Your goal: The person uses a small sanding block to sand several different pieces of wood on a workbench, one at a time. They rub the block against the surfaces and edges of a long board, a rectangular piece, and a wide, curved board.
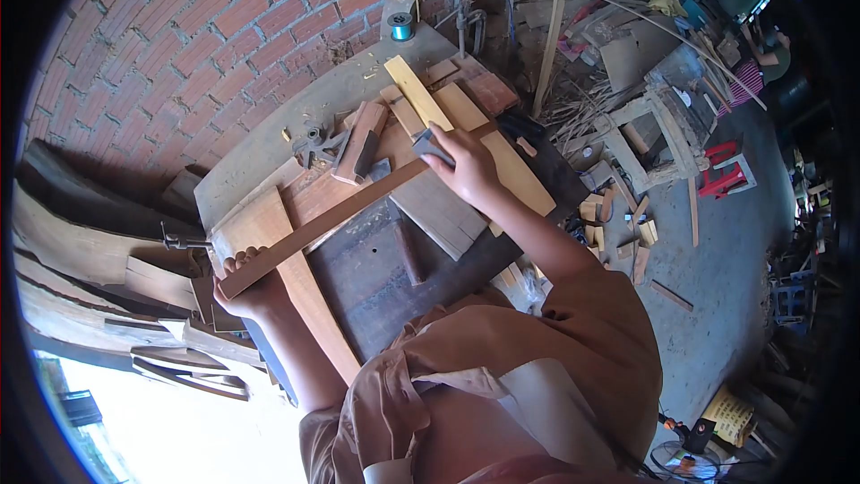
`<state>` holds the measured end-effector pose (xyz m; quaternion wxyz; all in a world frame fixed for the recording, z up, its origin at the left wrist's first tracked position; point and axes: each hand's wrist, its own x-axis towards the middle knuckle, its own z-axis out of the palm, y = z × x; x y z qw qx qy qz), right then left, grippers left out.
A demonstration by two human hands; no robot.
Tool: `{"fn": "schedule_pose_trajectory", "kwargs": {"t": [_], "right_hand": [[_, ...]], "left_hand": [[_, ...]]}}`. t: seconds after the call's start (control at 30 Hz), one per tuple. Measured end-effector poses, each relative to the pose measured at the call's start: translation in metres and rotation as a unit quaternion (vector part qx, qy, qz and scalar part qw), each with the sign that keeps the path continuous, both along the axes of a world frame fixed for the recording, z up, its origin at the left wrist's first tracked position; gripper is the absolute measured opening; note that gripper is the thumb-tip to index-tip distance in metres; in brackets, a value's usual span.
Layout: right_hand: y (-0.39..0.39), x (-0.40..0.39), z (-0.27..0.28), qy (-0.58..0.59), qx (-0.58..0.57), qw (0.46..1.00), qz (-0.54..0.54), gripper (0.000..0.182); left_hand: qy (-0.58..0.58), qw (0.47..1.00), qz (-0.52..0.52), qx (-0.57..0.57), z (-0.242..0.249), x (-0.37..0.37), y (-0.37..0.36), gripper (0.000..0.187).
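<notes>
A long, narrow brown wooden strip [331,215] slants across the workbench from lower left to upper right. My left hand [248,291] is closed round its lower left end. Near the strip's other end, my right hand [464,164] grips a small dark grey block [433,148] that sits against the strip; the fingers partly cover it, and I cannot make out its exact kind. Just beyond the right hand lies a pale yellow wooden bar [417,92]. Below the strip are a grey board [439,215] and a dark rod-like piece [408,251].
A wooden hand plane [361,142] and a metal tool [315,145] lie on the bench [242,179]. A spool of teal line [400,26] stands at the back, by a brick wall [224,18]. Offcuts [640,233] and a red stool [719,170] are on the floor. Another person [772,58] is at far right.
</notes>
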<state>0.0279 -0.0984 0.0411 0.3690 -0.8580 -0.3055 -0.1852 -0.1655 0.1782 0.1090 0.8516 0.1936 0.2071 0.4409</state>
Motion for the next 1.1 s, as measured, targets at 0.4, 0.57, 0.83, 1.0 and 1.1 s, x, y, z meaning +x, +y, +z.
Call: {"fn": "schedule_pose_trajectory", "kwargs": {"t": [0.4, 0.57, 0.83, 1.0, 1.1], "right_hand": [[-0.002, 0.031, -0.011, 0.062, 0.011, 0.991, -0.117, 0.050], [-0.017, 0.029, -0.030, -0.009, 0.003, 0.990, -0.141, 0.048], [0.007, 0.015, 0.006, 0.032, 0.024, 0.995, -0.086, 0.052], [-0.016, 0.041, -0.024, -0.013, 0.011, 0.990, -0.139, 0.052], [-0.046, 0.080, -0.054, 0.107, 0.021, 0.962, -0.252, 0.052]], "left_hand": [[-0.010, 0.999, -0.024, 0.022, -0.004, 0.005, 0.015, 0.025], [-0.067, 0.990, -0.103, 0.069, 0.000, 0.004, 0.013, 0.026], [-0.051, 0.996, -0.055, 0.044, 0.001, 0.010, 0.015, 0.026], [-0.022, 0.997, -0.065, 0.039, 0.014, 0.009, 0.008, 0.026], [-0.015, 0.997, -0.056, 0.044, 0.007, 0.007, 0.007, 0.027]]}}
